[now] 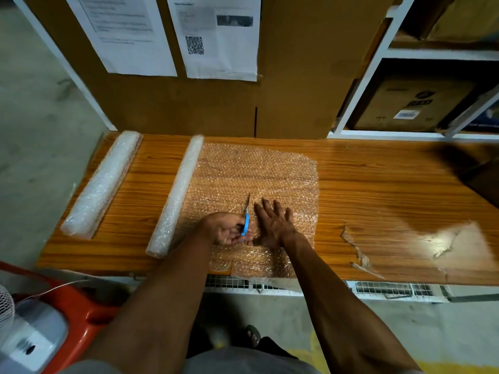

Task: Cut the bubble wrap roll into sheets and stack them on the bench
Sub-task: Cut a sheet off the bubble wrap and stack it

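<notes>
A cardboard box (413,103) on the white shelf (378,54) at the right carries the word "RED" above a barcode label; what is inside it cannot be seen. Two printed papers (172,36) hang on the brown board behind the bench, one with a QR code, their text too blurred to read. On the wooden bench (378,184), the bubble wrap roll (175,195) lies left of centre, its unrolled sheet (256,171) spread rightward and hanging over the front edge. A second roll (101,182) lies along the left end. The left hand (229,229) grips blue-handled scissors (246,215), blades pointing toward the back edge. The right hand (274,221) presses flat on the sheet, fingers straight, just beside the scissors. The bench's right half is bare wood with torn clear film (359,255) near the front edge.
</notes>
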Demonstrator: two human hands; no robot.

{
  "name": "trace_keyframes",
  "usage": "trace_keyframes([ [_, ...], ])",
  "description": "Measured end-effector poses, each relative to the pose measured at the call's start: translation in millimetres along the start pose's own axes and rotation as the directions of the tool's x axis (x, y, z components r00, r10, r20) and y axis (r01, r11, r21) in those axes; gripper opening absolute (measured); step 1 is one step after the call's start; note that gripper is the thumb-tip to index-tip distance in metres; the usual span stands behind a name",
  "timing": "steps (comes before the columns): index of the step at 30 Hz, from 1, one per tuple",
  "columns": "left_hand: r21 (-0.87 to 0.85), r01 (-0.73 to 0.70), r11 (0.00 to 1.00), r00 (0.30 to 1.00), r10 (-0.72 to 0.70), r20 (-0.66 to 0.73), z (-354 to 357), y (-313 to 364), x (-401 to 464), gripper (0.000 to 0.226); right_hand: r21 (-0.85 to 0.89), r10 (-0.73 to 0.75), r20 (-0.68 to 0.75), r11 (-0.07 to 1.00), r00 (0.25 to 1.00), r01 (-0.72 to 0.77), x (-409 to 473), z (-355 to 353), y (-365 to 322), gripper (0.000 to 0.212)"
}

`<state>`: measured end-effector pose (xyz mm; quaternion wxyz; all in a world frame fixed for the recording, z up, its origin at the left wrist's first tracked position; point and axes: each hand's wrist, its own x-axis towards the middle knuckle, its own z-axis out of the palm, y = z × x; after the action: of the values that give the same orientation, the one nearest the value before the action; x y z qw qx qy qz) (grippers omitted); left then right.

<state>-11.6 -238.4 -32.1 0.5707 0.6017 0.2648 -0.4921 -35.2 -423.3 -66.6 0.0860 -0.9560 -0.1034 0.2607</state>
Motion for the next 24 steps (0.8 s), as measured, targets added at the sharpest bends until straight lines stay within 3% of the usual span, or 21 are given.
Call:
trace_keyframes([
  [6, -0.007, -0.003, 1.0, 1.0, 0.003, -0.017, 1, 11, 5, 0.034, 0.043, -0.001, 0.042, 0.999, 0.999, -0.001, 1, -8, 1, 0.139],
  [11, 0.013, -0.019, 1.0, 1.0, 0.019, -0.013, -2, 20, 11, 0.024, 0.059, 0.008, 0.057, 0.998, 0.998, -0.012, 10, -13, 0, 0.154],
  [19, 0.02, 0.005, 1.0, 1.0, -0.005, 0.021, -10, 28, 12, 0.022, 0.044, 0.066, 0.159, 0.996, 0.985, -0.074, 22, -14, 3, 0.161],
  [22, 0.058, 0.015, 0.998, 0.999, -0.018, 0.044, -13, 32, 9, 0.026, 0.061, 0.083, 0.158, 0.994, 0.984, -0.093, 23, -16, 0, 0.152],
  [24, 0.063, 0.013, 0.998, 0.999, -0.016, 0.046, -16, 35, 10, 0.025, 0.081, 0.089, 0.084, 0.992, 0.993, -0.095, 21, -20, -4, 0.129],
])
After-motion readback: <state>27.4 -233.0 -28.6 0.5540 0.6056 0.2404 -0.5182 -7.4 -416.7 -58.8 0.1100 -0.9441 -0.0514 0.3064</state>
